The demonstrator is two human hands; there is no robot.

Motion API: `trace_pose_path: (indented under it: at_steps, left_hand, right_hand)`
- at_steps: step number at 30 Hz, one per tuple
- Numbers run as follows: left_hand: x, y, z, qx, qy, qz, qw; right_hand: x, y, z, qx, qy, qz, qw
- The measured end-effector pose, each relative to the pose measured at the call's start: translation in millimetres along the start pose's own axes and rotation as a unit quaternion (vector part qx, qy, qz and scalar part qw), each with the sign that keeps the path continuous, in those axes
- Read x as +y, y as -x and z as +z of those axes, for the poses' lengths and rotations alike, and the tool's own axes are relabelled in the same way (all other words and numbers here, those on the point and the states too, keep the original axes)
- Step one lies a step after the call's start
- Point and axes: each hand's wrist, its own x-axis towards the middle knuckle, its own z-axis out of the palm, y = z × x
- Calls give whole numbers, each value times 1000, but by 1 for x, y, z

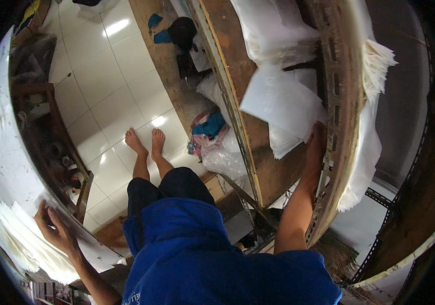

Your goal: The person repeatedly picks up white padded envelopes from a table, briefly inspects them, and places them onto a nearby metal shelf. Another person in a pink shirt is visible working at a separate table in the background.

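Note:
My left hand [54, 229] is at the white table's edge, beside a fanned stack of white sheets [26, 239]. Its fingers are apart and it holds nothing. On the other side, my right arm reaches into a brown shelf. My right hand [317, 140], in shadow, grips the near corner of a bundle of thin white sheets [283, 99]; its fingertips are partly hidden. The bundle looks slightly blurred and lies askew over more white sheets [283, 142] on the shelf board.
The white table [4, 147] curves along the left. A slotted metal post [333, 101] stands right beside my right arm. Further white sheets [365, 137] hang past it. Clear plastic bags [222, 152] and a blue cloth [208, 125] lie below the shelf. White tiles [110, 76] cover the floor.

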Motion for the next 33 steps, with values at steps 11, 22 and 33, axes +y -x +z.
trace_pose_path:
  at_steps: [11,22,33]
  left_hand:
    - [-8,3,23,40,-27,20,999]
    - [-2,9,21,48,-51,2,998]
    - [18,-2,20,56,-18,-7,998]
  right_hand:
    - [117,-95,-55,143,20,49,988]
    - [132,-140,-54,121,54,51,990]
    - [90,-44,-11,166,67,-38,983]
